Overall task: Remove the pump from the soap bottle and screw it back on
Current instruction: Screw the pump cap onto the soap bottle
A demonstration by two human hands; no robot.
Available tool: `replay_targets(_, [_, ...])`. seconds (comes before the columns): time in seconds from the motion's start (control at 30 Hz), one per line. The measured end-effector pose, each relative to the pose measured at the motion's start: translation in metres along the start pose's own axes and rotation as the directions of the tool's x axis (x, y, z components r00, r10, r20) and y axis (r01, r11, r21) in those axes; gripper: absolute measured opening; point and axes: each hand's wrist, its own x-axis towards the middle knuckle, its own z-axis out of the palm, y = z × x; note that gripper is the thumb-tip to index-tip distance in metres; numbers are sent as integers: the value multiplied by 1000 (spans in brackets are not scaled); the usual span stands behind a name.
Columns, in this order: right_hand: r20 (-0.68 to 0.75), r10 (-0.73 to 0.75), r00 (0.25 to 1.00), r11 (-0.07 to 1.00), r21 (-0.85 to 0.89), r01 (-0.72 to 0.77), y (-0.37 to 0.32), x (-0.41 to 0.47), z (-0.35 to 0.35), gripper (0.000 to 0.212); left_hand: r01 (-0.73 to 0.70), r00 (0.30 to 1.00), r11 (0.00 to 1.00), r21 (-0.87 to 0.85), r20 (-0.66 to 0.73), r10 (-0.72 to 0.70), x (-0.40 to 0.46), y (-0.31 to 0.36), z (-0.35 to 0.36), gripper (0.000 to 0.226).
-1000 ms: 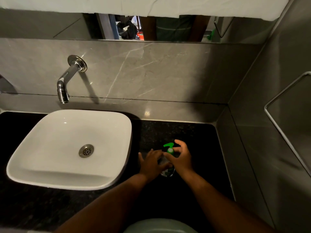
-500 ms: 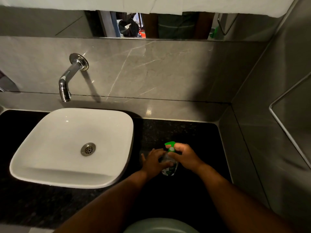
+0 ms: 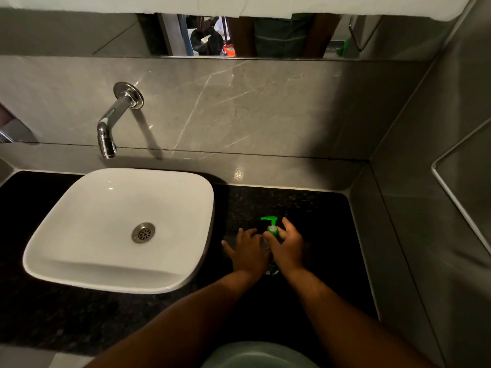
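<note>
Soap bottle (image 3: 271,268) upright on black counter (image 3: 305,208), lower centre-right of frame, mostly hidden between both hands. Left hand (image 3: 248,252) wraps its body, fingers curled. Right hand (image 3: 288,248) fingers pinch green pump (image 3: 271,226) collar; nozzle pokes out above, pointing left.

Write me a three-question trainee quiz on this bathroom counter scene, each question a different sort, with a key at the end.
1. True or false: the green pump sits on top of the soap bottle, which stands on the dark counter.
2. Which hand has its fingers at the pump's collar? A) left hand B) right hand C) neither
3. Fill in: the bottle stands to the ___ of the white sink, as the person sees it.

Key: 1 true; 2 B; 3 right. The left hand steadies the bottle's body, which both hands largely hide.
</note>
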Motion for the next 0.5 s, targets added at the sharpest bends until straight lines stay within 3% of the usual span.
replay_targets(0.17, [-89,-6,996,998,-63,0,-1,4,3,69,-25,1000,999,47,-3,25,3,2,1,34])
replay_targets(0.27, [-72,3,997,999,-40,-6,-3,2,-1,66,-52,999,998,17,-7,52,4,-4,2,36])
replay_targets(0.37, [34,-16,999,999,-35,17,-7,-1,-10,61,-97,995,995,-25,14,97,5,-16,2,44])
replay_targets(0.5, [249,-135,959,972,-153,177,-23,-10,-32,57,-193,981,981,-26,0,193,-2,-30,2,57])
